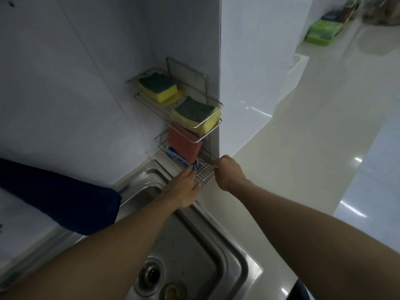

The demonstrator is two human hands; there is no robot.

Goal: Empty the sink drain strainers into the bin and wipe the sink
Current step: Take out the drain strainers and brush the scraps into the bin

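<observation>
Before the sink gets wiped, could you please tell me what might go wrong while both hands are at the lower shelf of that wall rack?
1. The left hand and right hand are tugging at the blue and white cloth, and the red sponge stands on it, so it may topple into the sink.
2. A yellow sponge overhangs the upper shelf; shaking the rack could dislodge it.

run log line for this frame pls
phase: fetching wipe | left hand: on blue-white cloth in lower rack | right hand: pinching cloth end | sink: not yet wiped
</observation>
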